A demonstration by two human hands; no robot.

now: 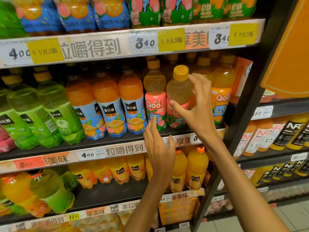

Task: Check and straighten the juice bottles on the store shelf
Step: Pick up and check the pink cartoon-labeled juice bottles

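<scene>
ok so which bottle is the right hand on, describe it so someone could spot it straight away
Look at the middle shelf, right of the three orange bottles with blue labels. Two pink-labelled Qoo bottles stand there. It is the right-hand one, inside the right hand: unlike its upright twin it leans, its yellow cap tipped forward.

The right hand (pixel 196 106) covers the lower label of the pink-labelled bottle (pixel 178 91), so whether thumb and fingers actually touch the bottle cannot be told, and the left hand (pixel 158 144) hides part of the shelf-edge price strip (pixel 117 150) along with the orange bottles (pixel 195 166) behind its wrist. The top-shelf bottles (pixel 75 14) are cut off by the upper edge, showing only their blurred labels. The green bottles (pixel 41 114) at the left edge are smeared, their small print unreadable.
</scene>
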